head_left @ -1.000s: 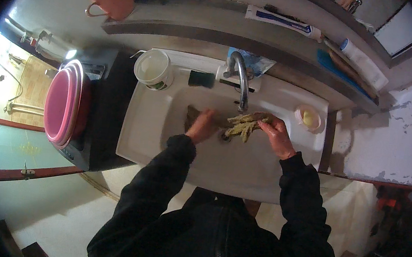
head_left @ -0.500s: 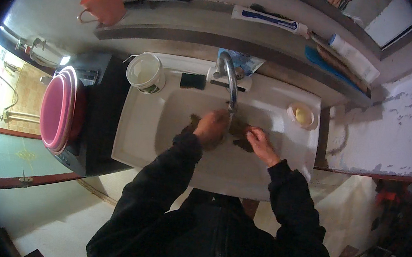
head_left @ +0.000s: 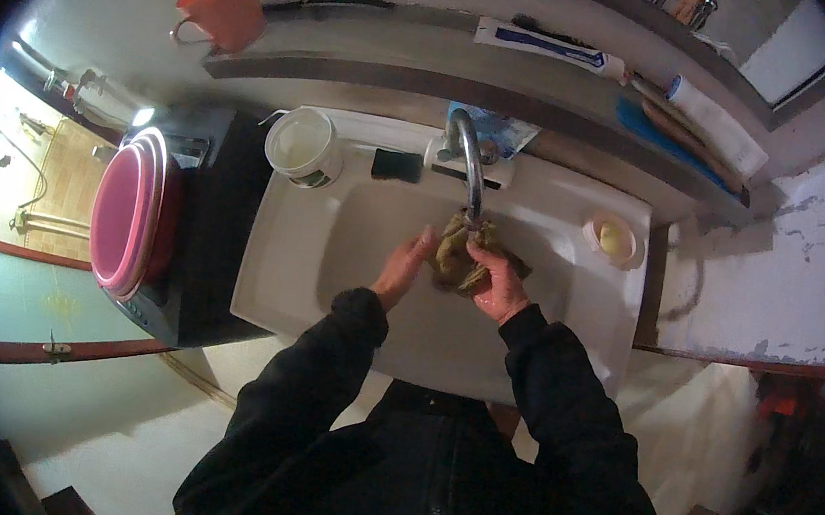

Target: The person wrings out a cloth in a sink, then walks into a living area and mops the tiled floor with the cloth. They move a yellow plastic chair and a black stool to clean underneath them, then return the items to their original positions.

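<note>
Loosely bunched cloth (head_left: 451,256), olive-brown, crumpled

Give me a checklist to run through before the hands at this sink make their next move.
1. Right hand gripping the brownish cloth: ok, thumb on top of it.
2. Left hand gripping the cloth: not ok, it is open at the cloth's left side; contact is unclear.
3. Cloth under the faucet: ok, below the spout.
4. Water running: cannot tell.
5. White bucket away from both hands: ok, at the sink's back left corner.
</note>
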`<action>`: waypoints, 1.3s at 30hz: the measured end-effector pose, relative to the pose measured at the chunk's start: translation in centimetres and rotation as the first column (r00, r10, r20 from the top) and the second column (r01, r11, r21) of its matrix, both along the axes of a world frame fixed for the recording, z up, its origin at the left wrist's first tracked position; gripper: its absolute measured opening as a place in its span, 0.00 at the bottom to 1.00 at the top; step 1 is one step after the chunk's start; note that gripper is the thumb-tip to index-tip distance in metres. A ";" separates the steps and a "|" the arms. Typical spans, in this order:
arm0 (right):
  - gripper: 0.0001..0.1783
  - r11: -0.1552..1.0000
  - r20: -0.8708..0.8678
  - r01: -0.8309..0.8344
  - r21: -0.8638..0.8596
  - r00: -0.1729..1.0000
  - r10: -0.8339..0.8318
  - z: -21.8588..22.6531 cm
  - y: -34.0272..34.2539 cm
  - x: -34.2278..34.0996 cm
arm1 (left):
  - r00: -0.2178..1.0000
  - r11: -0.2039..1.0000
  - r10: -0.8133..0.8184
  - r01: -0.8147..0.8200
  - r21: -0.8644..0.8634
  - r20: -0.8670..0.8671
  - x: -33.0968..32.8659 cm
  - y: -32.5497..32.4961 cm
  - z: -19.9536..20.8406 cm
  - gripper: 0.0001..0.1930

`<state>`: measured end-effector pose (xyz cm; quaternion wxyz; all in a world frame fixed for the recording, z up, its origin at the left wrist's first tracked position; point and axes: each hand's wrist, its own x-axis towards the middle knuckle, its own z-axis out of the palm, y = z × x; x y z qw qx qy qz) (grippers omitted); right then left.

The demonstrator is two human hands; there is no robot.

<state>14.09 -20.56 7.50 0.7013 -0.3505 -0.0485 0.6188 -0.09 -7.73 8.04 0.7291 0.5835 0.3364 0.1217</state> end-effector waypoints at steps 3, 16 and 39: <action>0.22 0.995 0.476 -0.084 -0.057 0.873 0.101 0.5 0.4 0.6 | 0.990 0.982 -0.047 0.070 -0.176 0.129 1.2 -0.1 0.6 0.29; 0.13 0.897 0.499 0.425 -0.124 0.808 -0.314 2.6 -8.4 7.9 | 0.996 0.995 0.085 -0.083 -0.060 0.028 3.7 2.8 0.4 0.10; 0.13 0.990 0.632 -0.001 -0.142 0.770 0.092 4.5 -1.3 0.9 | 0.963 0.947 -0.207 0.153 0.281 0.171 3.1 -2.7 -8.2 0.29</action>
